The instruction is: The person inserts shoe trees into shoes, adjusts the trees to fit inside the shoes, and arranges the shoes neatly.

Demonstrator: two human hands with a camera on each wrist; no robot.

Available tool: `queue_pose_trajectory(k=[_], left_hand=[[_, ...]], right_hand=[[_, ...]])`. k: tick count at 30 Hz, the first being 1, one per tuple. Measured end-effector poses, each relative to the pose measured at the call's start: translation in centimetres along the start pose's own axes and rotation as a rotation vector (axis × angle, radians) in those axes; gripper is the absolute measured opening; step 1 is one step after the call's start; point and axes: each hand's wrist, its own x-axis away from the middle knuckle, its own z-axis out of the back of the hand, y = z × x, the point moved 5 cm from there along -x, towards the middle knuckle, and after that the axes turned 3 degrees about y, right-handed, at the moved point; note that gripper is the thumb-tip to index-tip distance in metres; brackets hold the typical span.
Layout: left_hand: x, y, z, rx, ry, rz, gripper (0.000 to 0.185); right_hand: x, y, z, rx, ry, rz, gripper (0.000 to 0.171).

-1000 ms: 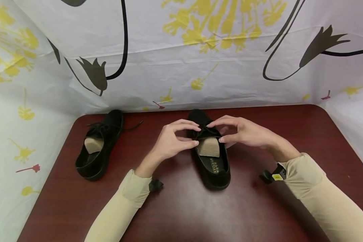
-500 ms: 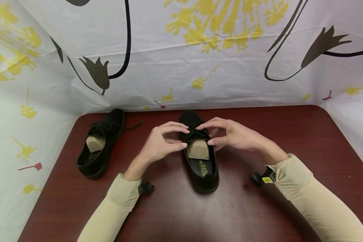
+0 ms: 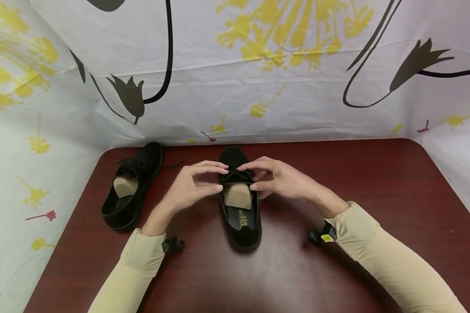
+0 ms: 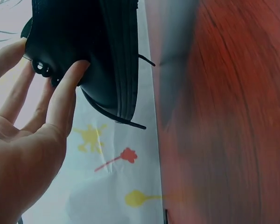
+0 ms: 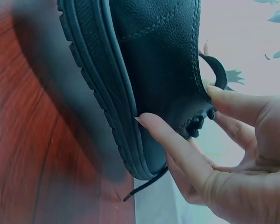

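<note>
A black lace-up shoe (image 3: 244, 238) points toe away from me in the middle of the head view, with a beige padding block (image 3: 238, 196) in its opening. My left hand (image 3: 185, 188) holds its left side, thumb by the opening and fingertips at the lace bow. Opposite, my right hand (image 3: 287, 179) holds the other side in the same way. In the right wrist view one fingertip presses just above the sole (image 5: 91, 77). A lace end (image 4: 139, 126) hangs down in the left wrist view. Both wrist views show the shoe's shadow apart from its sole.
A second black shoe (image 3: 123, 221) with its own beige padding (image 3: 126, 187) stands at the left of the dark red wooden table (image 3: 282, 278), one lace trailing right. A white patterned cloth (image 3: 297, 117) hangs behind the table and at both sides.
Both hands have moved left together with the shoe between them, bringing it closer to the second shoe, which stays put. Their hold looks the same.
</note>
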Motion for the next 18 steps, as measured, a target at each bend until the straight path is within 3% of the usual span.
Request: queue_pose_trajectory(k=[18], left_hand=[[0.8, -0.2, 2.8, -0.021, 0.0, -0.008, 0.034]], right_hand=[[-2.2, -0.4, -2.1, -0.015, 0.041, 0.019, 0.048]])
